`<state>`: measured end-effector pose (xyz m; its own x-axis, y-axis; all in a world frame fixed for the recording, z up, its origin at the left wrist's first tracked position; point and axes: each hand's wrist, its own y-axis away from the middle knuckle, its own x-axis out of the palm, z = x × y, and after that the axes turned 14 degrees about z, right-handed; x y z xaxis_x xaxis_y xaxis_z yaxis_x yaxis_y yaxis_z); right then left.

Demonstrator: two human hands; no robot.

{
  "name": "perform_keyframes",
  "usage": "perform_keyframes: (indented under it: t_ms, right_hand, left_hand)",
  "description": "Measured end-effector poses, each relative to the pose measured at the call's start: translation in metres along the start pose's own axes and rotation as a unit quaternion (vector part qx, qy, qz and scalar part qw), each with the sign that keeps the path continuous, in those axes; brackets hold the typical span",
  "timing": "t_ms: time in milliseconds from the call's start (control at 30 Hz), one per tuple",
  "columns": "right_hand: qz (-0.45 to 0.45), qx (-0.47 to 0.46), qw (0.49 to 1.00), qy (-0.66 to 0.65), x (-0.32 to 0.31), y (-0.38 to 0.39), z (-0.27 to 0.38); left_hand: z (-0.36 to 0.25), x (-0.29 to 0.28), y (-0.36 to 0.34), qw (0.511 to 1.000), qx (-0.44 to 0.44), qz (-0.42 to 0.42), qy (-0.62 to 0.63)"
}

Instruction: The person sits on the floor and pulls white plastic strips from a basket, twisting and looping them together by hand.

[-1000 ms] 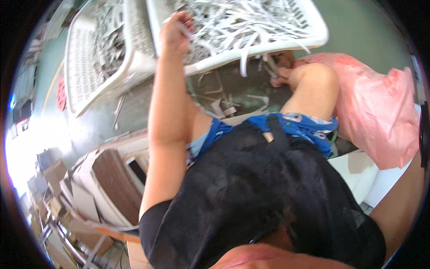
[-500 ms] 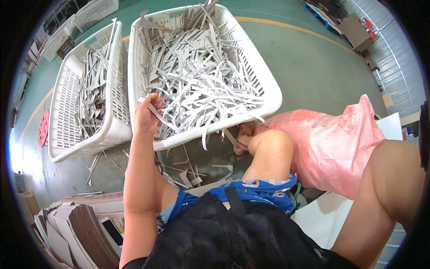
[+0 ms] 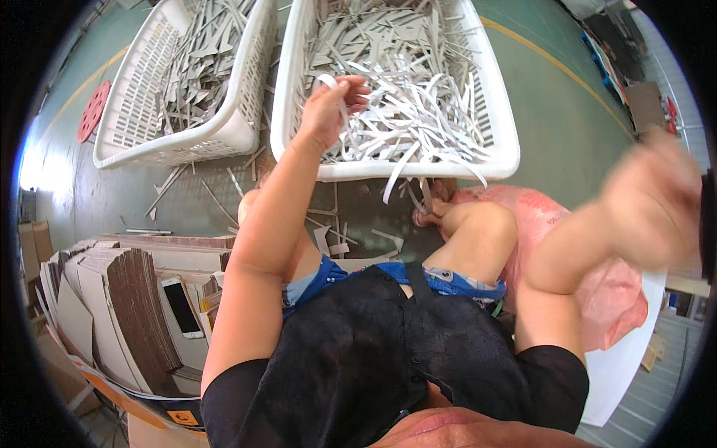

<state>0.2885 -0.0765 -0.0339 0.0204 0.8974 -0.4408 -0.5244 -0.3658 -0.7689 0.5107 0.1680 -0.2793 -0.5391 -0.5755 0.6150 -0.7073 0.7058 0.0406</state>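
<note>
Over the near left part of the right-hand white basket (image 3: pixel 506 131), my left hand (image 3: pixel 326 116) is closed on a curled white paper strip (image 3: pixel 343 109), with its fingertips pointing right. Beneath it lies a heap of thin white strips (image 3: pixel 418 112), and some hang over the basket's near rim. Flat grey cardboard offcuts (image 3: pixel 366 41) fill the far part of that basket. My right hand (image 3: pixel 657 201) is raised at the far right, above and beyond a pink woven sack (image 3: pixel 605 299). Motion blurs it, so its fingers and anything in them cannot be made out.
A second white basket (image 3: pixel 179 153) of grey offcuts stands to the left, near a red round stool (image 3: pixel 94 112). Stacked cardboard sheets (image 3: pixel 134 321) at lower left carry a phone (image 3: pixel 181 308). Scraps (image 3: pixel 328 240) lie on the floor around my feet.
My view has tilted and shifted, so the baskets sit higher and further right. My right hand has come up into view, blurred. The left hand still holds the strip over the basket.
</note>
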Motion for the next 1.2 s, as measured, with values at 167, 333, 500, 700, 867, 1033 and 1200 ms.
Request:
perform_keyframes:
  t_ms: [167,333,500,700,867,1033,1200]
  right_hand:
    - [-0.035,0.458,0.877,-0.142,0.118,0.064,-0.145]
    - [0.018,0.464,0.837,-0.288,0.182,0.093,-0.191]
    - [0.069,0.546,0.822,-0.144,0.135,0.076,-0.209]
    - [0.112,0.616,0.78,0.0,0.058,0.096,-0.228]
    - [0.074,0.676,0.731,0.06,0.013,0.106,-0.228]
    - [0.104,0.624,0.761,0.145,0.015,0.111,-0.225]
    - [0.059,0.505,0.861,0.031,0.063,0.083,-0.223]
  left_hand:
    - [0.013,0.026,-0.003,0.969,0.087,0.097,-0.212]
    - [0.032,0.02,-0.02,0.918,0.121,0.141,-0.351]
    - [0.002,0.01,-0.037,1.0,0.019,0.002,0.006]
    - [-0.034,-0.01,-0.056,0.989,0.082,-0.117,0.046]
    - [-0.037,-0.017,-0.06,0.991,0.065,-0.109,0.037]
    - [-0.034,-0.006,-0.061,0.995,0.035,-0.091,0.008]
    - [-0.028,0.011,-0.054,0.998,-0.042,0.029,0.023]
